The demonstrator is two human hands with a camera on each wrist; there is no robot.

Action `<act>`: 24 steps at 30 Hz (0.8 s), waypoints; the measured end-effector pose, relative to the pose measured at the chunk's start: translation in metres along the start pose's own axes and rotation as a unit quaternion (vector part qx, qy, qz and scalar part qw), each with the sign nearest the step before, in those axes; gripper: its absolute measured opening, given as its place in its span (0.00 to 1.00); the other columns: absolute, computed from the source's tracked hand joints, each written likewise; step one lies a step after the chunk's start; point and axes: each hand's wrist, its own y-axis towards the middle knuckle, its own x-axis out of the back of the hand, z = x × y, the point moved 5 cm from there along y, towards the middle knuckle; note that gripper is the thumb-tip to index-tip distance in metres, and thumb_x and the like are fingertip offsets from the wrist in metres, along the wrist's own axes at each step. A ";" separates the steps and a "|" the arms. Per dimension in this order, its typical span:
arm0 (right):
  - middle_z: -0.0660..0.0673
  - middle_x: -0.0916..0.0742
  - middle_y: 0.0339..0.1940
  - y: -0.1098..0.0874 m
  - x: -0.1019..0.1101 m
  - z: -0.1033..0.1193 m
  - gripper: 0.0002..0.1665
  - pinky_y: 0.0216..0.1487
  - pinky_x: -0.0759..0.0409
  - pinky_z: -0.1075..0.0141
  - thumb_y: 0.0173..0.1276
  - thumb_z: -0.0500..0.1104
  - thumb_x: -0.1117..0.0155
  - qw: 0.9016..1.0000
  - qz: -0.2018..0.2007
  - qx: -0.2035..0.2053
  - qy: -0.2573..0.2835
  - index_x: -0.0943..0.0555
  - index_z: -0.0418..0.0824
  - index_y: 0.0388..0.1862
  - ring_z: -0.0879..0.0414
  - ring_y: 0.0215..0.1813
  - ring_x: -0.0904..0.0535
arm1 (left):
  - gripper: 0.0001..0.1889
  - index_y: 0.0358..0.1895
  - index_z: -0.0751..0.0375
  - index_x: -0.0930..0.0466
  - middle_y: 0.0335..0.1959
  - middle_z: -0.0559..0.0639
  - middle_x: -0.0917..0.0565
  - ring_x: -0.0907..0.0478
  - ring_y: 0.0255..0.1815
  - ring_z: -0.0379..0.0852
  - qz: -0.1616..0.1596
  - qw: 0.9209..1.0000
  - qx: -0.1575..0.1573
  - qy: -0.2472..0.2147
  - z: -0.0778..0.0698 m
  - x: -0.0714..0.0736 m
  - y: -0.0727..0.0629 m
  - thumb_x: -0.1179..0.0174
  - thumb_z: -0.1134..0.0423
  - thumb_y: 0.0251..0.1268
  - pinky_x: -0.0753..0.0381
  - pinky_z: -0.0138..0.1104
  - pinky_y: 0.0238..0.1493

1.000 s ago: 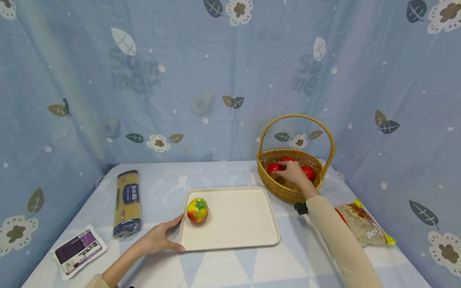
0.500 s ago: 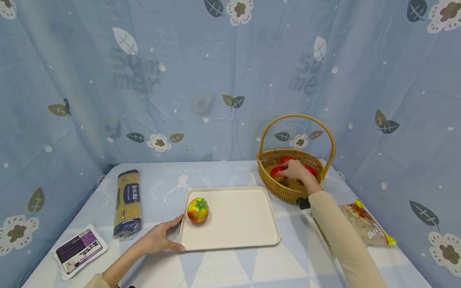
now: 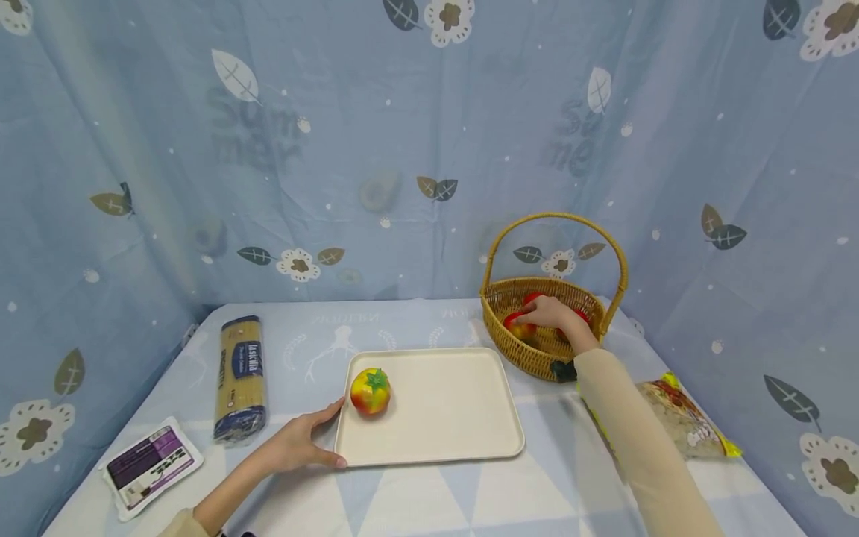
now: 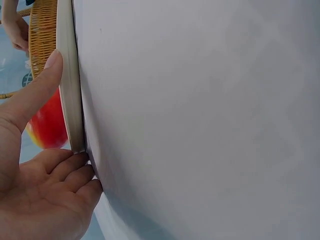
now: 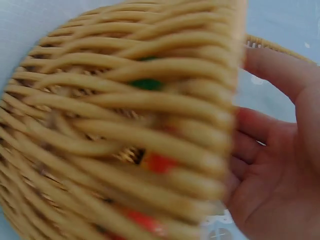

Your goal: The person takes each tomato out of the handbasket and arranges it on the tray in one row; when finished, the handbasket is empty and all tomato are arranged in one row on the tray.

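Observation:
A yellow-red tomato with a green leafy top sits at the left of the cream tray. My left hand rests against the tray's left edge, thumb at the near corner; in the left wrist view its fingertips touch the tray end. My right hand reaches into the wicker basket and holds a red tomato near its left wall. Other red fruits lie behind and beside that hand, partly covered. In the right wrist view the basket wall hides the fingertips.
The tall basket handle arches above the right hand. A spaghetti pack and a flat white-and-purple packet lie at the left. A yellow-edged food bag lies at the right, partly behind the sleeve. A patterned curtain surrounds the table.
The right hand has shifted slightly right inside the basket, and the tomato at its fingers has moved right and a little nearer with it. The left hand and tray have stayed in place.

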 end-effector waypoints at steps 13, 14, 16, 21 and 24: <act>0.32 0.20 0.59 0.001 -0.014 -0.011 0.42 0.62 0.28 0.46 0.62 0.59 0.32 0.982 -0.160 0.043 0.095 0.27 0.31 0.64 0.38 0.61 0.26 | 0.58 0.74 0.63 0.44 0.71 0.66 0.39 0.45 0.71 0.70 0.000 1.000 0.004 -0.008 0.001 0.000 -0.001 0.21 0.49 0.35 0.45 0.61 0.68; 0.32 0.19 0.58 0.001 -0.014 -0.011 0.40 0.61 0.26 0.46 0.62 0.58 0.31 0.978 -0.173 0.048 0.103 0.26 0.31 0.63 0.38 0.60 0.25 | 0.58 0.74 0.63 0.44 0.71 0.66 0.39 0.45 0.70 0.70 0.000 1.000 0.003 -0.007 0.002 0.000 -0.001 0.21 0.49 0.35 0.45 0.61 0.68; 0.33 0.18 0.55 0.000 -0.014 -0.010 0.36 0.59 0.24 0.47 0.60 0.56 0.29 0.971 -0.199 0.054 0.118 0.23 0.32 0.60 0.40 0.57 0.23 | 0.58 0.74 0.64 0.44 0.71 0.66 0.39 0.45 0.70 0.70 -0.001 1.000 -0.008 -0.004 0.002 0.000 -0.001 0.21 0.49 0.36 0.46 0.61 0.69; 0.37 0.14 0.48 -0.003 -0.013 -0.006 0.27 0.52 0.20 0.49 0.59 0.53 0.28 0.960 -0.244 0.067 0.119 0.16 0.36 0.51 0.43 0.51 0.20 | 0.58 0.73 0.68 0.45 0.71 0.68 0.40 0.45 0.70 0.71 0.000 0.999 -0.040 -0.001 0.001 0.001 0.000 0.22 0.49 0.38 0.47 0.60 0.69; 0.40 0.12 0.44 -0.004 -0.014 -0.004 0.24 0.50 0.19 0.50 0.60 0.54 0.29 0.958 -0.256 0.076 0.104 0.13 0.39 0.47 0.44 0.47 0.18 | 0.58 0.73 0.68 0.45 0.71 0.69 0.40 0.45 0.70 0.71 0.001 0.999 -0.042 -0.004 0.001 0.001 0.000 0.22 0.48 0.38 0.47 0.60 0.69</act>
